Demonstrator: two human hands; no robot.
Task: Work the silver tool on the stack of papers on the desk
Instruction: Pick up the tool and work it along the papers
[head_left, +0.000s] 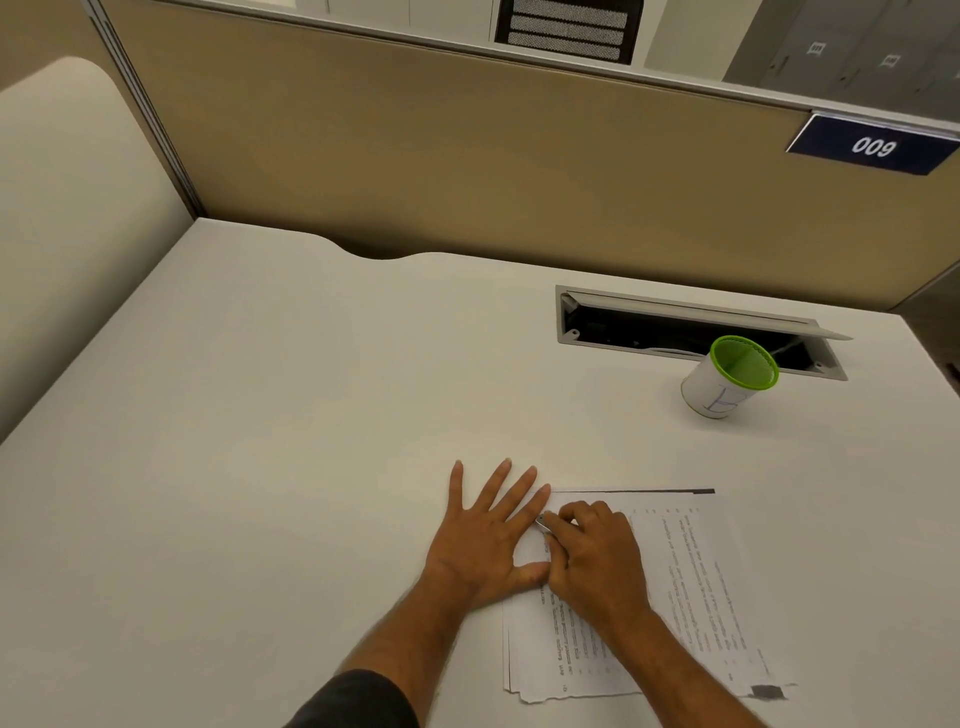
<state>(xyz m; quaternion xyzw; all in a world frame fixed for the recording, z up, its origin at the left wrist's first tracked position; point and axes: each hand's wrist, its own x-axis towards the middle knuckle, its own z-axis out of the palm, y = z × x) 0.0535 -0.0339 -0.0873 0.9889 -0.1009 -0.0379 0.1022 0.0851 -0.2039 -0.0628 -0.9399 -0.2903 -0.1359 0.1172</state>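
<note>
Desk (260, 415), white, runs to a tan partition (467, 156) bearing a blue "009" plate (872, 145). Papers (691, 582) lie near its front edge. Left hand (488, 535) presses flat, fingers spread, at their left edge; right hand (592, 556) pinches the silver tool (543, 522) at their top-left corner. Green-rimmed cup (727, 376) stands beside an open cable tray (675, 327).
</note>
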